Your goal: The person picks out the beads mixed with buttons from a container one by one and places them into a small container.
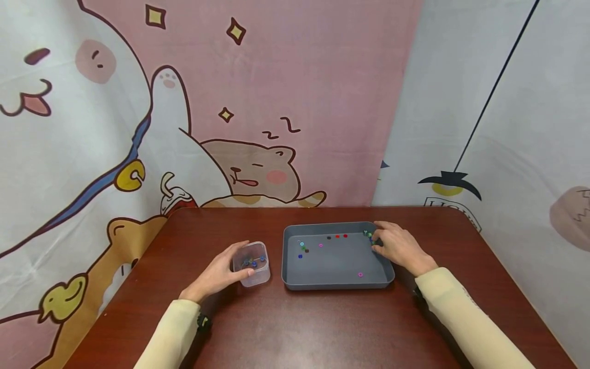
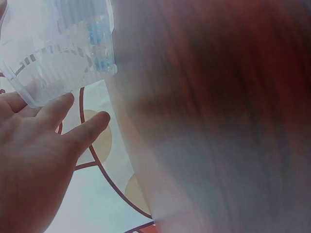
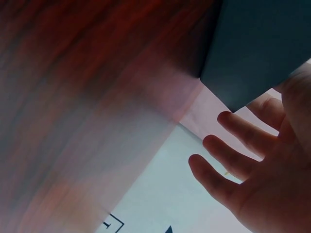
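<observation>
In the head view my left hand [image 1: 221, 271] grips a small clear plastic box [image 1: 258, 277], thumb along the near side and fingers at the far side. Several blue beads [image 1: 254, 264] lie inside it. The left wrist view shows the box [image 2: 53, 73] above the fingers of that hand [image 2: 43, 145]. My right hand [image 1: 398, 247] reaches over the right wall of a grey tray [image 1: 338, 264]. Its thumb and index finger stand slightly apart beside green and blue beads [image 1: 367, 233] in the far right corner. From the right wrist, the other fingers [image 3: 238, 165] spread outside the tray wall [image 3: 257, 48].
Scattered in the tray are red beads [image 1: 345, 236], a dark bead [image 1: 329, 238], pink rings [image 1: 360, 275], a light-blue ring [image 1: 301, 244] and a blue bead [image 1: 300, 256]. The brown table [image 1: 295, 328] ends at a cartoon-printed cloth [image 1: 341, 102].
</observation>
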The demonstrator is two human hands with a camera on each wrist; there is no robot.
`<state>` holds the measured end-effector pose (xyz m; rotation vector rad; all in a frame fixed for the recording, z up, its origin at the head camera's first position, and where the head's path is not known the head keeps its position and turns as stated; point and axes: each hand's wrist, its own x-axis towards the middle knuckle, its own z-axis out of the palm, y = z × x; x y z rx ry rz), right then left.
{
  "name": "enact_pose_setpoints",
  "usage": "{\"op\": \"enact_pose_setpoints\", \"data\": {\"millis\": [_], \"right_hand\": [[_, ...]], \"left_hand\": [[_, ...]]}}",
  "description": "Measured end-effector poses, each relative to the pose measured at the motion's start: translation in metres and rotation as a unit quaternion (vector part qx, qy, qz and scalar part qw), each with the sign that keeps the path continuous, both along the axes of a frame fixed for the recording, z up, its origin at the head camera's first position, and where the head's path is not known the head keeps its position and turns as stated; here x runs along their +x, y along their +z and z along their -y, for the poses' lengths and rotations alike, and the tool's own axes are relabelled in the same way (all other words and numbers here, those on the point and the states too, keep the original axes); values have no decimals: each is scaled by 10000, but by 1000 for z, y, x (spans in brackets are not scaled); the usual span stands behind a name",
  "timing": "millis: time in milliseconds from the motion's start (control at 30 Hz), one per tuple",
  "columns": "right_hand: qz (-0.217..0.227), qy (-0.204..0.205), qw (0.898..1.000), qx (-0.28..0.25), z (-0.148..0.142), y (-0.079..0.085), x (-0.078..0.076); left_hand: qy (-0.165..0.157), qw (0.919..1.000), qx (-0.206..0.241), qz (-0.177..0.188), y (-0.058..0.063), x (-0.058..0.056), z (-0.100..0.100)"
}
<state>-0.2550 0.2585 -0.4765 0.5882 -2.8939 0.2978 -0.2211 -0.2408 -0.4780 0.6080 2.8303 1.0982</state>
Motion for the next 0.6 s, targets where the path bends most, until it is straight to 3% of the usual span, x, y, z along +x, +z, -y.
{"op": "enact_pose_setpoints", "data": {"millis": [600], "right_hand": [[103, -13, 9998, -150, 1, -1, -6]], "left_hand": [[3, 10000, 52, -9, -2, -1, 0]]}}
